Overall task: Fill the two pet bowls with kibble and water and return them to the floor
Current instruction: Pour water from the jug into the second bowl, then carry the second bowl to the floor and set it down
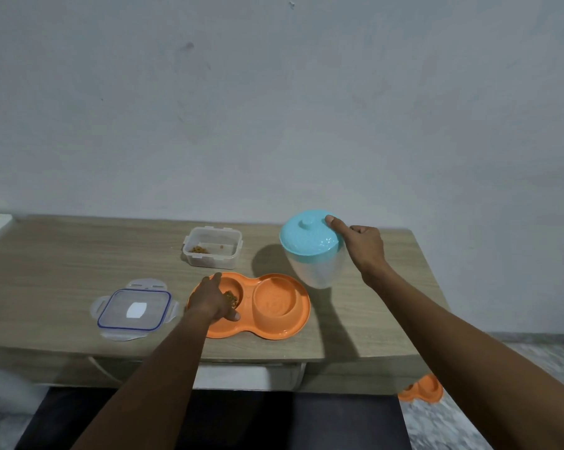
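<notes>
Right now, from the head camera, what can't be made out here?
All head view:
Jug water level: frosted wall and blue lid hide it.
Kibble in the near bowl's left well: left hand covers most.
Floor bowl: table and right forearm hide most; contents unseen.
Right hand: fingers behind the jug.

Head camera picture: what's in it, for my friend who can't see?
A person's right hand holds a blue-lidded jug beside an orange double pet bowl on a wooden table, while the left hand rests on the bowl's kibble side. An open kibble container stands behind.
</notes>
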